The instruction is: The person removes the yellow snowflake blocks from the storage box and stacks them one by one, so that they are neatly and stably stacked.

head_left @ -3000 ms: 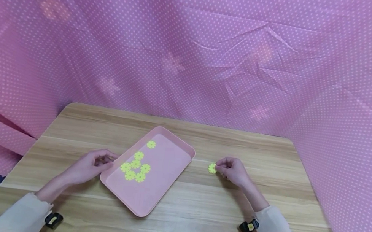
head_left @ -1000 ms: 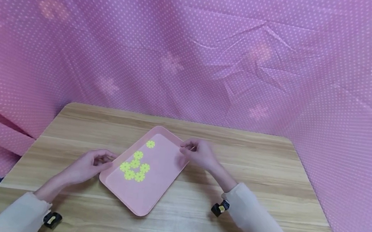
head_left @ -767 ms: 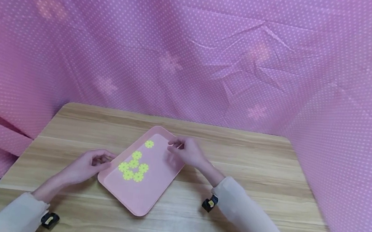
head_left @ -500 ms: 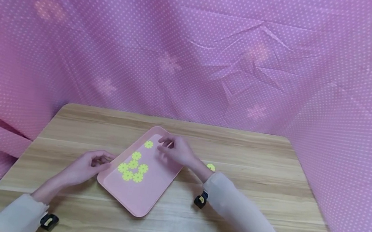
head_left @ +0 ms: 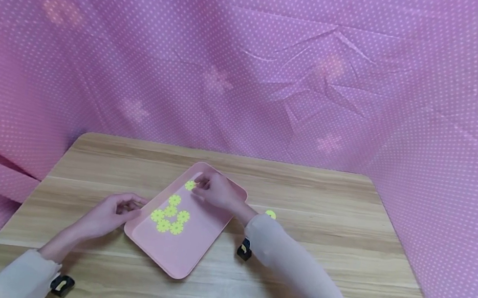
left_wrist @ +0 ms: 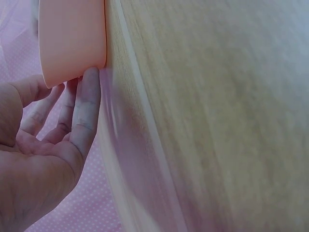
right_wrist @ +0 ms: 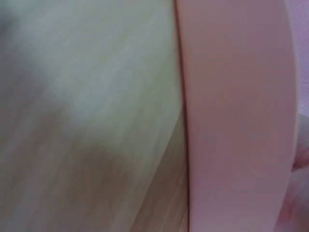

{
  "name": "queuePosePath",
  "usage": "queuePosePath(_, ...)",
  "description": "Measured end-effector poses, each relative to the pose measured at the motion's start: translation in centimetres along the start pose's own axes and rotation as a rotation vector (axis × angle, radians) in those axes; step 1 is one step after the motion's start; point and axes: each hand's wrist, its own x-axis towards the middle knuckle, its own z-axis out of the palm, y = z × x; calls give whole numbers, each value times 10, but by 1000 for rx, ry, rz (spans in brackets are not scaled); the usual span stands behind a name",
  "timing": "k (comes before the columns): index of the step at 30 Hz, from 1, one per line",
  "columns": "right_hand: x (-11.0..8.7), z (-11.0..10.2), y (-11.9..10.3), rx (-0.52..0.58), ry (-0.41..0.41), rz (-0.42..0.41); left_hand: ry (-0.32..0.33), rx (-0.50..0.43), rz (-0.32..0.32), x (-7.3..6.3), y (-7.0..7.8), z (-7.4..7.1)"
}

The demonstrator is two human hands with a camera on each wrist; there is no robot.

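Note:
A pink tray lies slanted on the wooden table, with several thin yellow flower-shaped discs inside, mostly grouped toward its left. At the tray's left rim, my left hand grips the edge; the left wrist view shows its thumb at the rim and fingertips against the outer wall. My right hand is over the tray, thumb and forefinger slightly parted beside the uppermost flower disc. Nothing shows between them. The right wrist view has mostly the tray's wall, with only a bit of hand at its edge.
One more yellow flower disc lies on the wooden table right of the tray, partly hidden behind the right sleeve. Pink dotted cloth hangs behind and along both sides.
My right hand has left the disc on the table at right and moved leftward over the tray to the uppermost flower disc. My left hand has stayed at the rim.

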Motion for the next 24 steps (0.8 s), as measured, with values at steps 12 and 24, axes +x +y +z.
queuePosePath(12, 12, 9, 5, -170, 5, -39, 4, -1, -22, -4, 3, 3)
queuePosePath(24, 22, 10, 0, -234, -30, -21, -3, -6, -6, 2, -1, -4)
